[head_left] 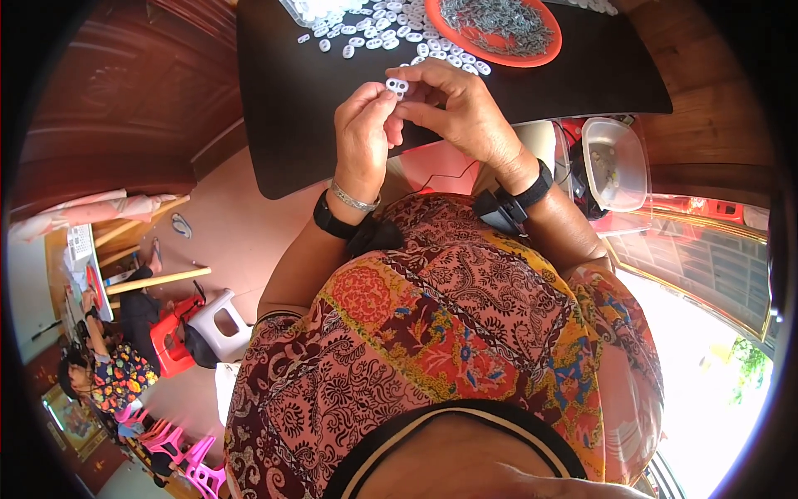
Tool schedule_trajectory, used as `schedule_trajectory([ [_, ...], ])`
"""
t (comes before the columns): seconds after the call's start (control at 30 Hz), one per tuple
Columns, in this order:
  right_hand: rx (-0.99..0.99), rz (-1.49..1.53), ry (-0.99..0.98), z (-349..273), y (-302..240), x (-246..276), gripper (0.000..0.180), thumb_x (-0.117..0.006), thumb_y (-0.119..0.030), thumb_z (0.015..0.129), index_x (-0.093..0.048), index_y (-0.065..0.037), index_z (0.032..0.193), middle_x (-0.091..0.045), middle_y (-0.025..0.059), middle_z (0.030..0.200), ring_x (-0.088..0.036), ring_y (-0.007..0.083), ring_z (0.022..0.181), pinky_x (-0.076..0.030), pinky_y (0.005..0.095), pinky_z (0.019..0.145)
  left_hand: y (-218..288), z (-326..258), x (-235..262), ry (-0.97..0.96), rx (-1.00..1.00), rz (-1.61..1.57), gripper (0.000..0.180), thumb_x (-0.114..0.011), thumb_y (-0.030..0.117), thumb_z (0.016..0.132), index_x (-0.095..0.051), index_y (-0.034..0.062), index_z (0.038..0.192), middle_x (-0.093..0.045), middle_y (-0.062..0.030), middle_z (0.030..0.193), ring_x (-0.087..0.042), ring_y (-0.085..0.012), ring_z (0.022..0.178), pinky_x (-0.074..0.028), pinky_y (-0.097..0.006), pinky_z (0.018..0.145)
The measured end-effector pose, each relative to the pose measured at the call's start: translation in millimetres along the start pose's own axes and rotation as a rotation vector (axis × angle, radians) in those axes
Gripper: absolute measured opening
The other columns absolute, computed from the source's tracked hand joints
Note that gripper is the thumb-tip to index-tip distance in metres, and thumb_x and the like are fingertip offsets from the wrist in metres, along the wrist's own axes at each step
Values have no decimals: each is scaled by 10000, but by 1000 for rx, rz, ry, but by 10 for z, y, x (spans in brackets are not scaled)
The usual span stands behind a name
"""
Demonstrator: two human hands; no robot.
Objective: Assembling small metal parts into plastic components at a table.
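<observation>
White plastic piece, upper centre of the frame, is pinched between the fingers of the left hand and right hand; its lower part is hidden. Orange dish on the black counter is cut off at the top.

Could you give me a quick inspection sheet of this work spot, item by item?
Surface: black table, mostly bare near the hands.
Job's things: small white piece held between both hands; more white pieces scattered; orange dish of grey metal bits.
Clutter: clear tub beside the table.
Grippers: left hand and right hand pinch the piece.
Cables: thin dark wire below the wrists.
Surroundings: another person, plastic stools.
</observation>
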State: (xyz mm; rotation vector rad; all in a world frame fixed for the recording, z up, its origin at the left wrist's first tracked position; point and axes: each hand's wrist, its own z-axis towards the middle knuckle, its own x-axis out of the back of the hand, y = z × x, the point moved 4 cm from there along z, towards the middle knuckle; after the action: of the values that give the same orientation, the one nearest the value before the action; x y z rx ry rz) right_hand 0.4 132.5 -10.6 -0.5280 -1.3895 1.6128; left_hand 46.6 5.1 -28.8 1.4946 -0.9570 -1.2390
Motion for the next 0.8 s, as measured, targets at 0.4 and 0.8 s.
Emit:
schedule_trajectory([
  [0.4, 163, -195, 49, -73, -59, 54, 318, -691, -41, 747, -635, -38, 1060, -580, 34, 828, -578, 95, 711, -478, 230, 625, -46, 54, -48, -76, 63, -33, 222, -503, 217, 879, -579, 26, 798, -509, -2, 588, -459, -65, 471, -352, -186, 446],
  [0.8, 275, -432, 181, -109, -132, 32, 323, -726, -85, 702, -646, -45, 1013, -599, 77, 829, -619, 211, 716, -507, 294, 630, -75, 28, -96, -21, 15, 15, 216, -495, 194, 895, -593, 11, 835, -555, -13, 643, -488, -70, 515, -391, -192, 481],
])
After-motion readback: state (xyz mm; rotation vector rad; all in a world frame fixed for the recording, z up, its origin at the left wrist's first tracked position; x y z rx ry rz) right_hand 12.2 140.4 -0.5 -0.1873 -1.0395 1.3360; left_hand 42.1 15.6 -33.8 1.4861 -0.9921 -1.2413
